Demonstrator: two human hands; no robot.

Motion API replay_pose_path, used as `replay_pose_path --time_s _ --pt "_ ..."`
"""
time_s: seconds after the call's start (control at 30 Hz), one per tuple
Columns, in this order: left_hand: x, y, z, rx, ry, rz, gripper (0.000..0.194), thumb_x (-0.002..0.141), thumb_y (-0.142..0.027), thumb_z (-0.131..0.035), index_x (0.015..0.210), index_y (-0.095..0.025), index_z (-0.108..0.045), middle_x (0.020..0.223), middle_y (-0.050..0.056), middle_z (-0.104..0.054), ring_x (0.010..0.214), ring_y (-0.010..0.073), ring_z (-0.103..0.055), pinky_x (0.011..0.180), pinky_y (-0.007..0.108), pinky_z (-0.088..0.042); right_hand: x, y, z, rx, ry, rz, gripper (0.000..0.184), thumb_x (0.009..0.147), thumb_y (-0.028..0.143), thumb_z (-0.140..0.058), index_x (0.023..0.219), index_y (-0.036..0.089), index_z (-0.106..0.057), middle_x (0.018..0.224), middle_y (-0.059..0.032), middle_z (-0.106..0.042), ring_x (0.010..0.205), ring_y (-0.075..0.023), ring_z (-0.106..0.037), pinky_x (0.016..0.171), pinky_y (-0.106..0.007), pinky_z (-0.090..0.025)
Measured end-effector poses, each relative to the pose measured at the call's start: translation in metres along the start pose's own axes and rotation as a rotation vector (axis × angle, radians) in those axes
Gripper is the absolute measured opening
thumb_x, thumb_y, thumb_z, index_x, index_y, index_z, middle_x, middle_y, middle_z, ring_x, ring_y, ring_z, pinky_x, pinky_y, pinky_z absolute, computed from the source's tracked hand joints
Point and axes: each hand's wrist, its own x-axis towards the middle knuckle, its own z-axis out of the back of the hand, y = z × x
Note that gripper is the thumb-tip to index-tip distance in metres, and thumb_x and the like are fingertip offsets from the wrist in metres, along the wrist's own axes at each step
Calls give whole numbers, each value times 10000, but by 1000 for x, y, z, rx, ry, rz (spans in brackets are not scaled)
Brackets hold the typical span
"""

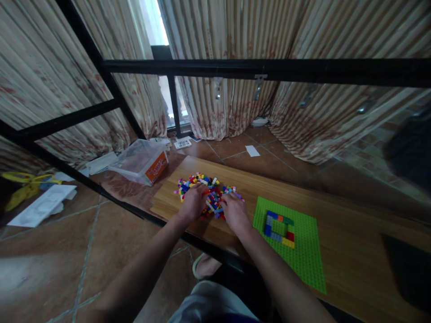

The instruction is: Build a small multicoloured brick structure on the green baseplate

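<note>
To the left of the green studded baseplate (307, 251), the two bare hands work at a heap of small toy building bricks (214, 202). The left hand (194, 201) is on the heap's left side, its fingers partly bent; a red brick is at its fingertips, but I cannot tell whether it is gripped. The right hand (235, 209), nearer to the baseplate, has the fingers bent down over the right edge of the heap; whether it has hold of any brick, I cannot tell.

On the baseplate itself stands a rectangular outline of bricks (268, 229), in blue, grey, orange, green, red and yellow. Under the baseplate and the heap is a wooden tabletop (350, 255).

Well to the left of the baseplate, beyond the heap, is a clear plastic bin (134, 159) with an orange label (156, 167). Farther away than the baseplate, a white card (252, 150) lies on the tiled floor (232, 150), before striped curtains (215, 36).
</note>
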Motion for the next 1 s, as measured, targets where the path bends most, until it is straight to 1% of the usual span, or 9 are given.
replay_pose_path --time_s 0.1,0.27,0.37,0.43,0.5,0.57,0.7,0.83,1.0 --pt "-3 -1 -1 2 1 14 256 816 -65 -513 949 -181 -698 973 86 -686 905 219 -647 873 333 -511 -6 -2 1 103 -71 10 202 898 147 -480 878 204 -672 928 -70 -676 882 -191 -608 820 -306 -446" --pt "-5 -1 5 -43 -11 45 386 791 4 -452 1025 -176 -699 1059 87 -694 991 209 -649 926 318 -498 -23 -3 6 252 -194 -39 248 917 225 -450 922 211 -697 924 -64 -693 869 -191 -640 822 -322 -471" --pt "-12 5 17 -59 -70 114 403 800 4 -442 1051 -180 -699 1071 82 -698 990 209 -656 913 316 -505 -45 -7 11 336 -215 -45 248 928 282 -459 939 220 -699 928 -52 -706 851 -179 -657 803 -313 -490" --pt "-22 14 25 -61 -98 171 383 807 -14 -460 1064 -171 -697 1048 87 -704 957 217 -665 880 320 -514 -66 -13 14 356 -234 -75 259 934 325 -465 930 217 -700 905 -50 -709 833 -179 -664 784 -313 -501" --pt "-34 22 32 -65 -115 229 365 807 -24 -470 1057 -159 -699 1032 92 -706 927 219 -671 848 320 -519 -90 -19 15 365 -252 -120 258 924 372 -496 924 219 -703 946 -55 -720 875 -188 -674 799 -318 -511" --pt "-47 29 34 -76 -118 281 349 806 -32 -474 1038 -161 -703 1028 87 -705 907 211 -673 829 312 -522 -111 -25 15 357 -240 -182 265 916 403 -511 938 230 -710 993 -53 -724 904 -194 -680 805 -321 -518" --pt "-62 35 30 -63 -98 334 275 816 -105 -550 1038 -182 -694 1057 72 -688 910 202 -666 848 316 -520 -138 -30 14 380 -214 -206 292 899 451 -532 941 232 -720 989 -54 -729 899 -201 -688 795 -316 -531" --pt "-63 34 22 -2 -93 322 232 812 -182 -630 1037 -203 -684 1147 69 -647 1016 215 -641 904 320 -498 -146 -26 13 399 -152 -214 299 897 461 -532 953 237 -721 983 -45 -728 896 -191 -689 803 -296 -534" --pt "-62 35 16 19 -63 316 210 830 -232 -641 1035 -206 -677 1053 63 -642 927 198 -646 820 291 -498 -149 -24 11 412 -126 -229 302 891 468 -535 949 242 -726 998 -44 -726 923 -194 -689 819 -290 -536"
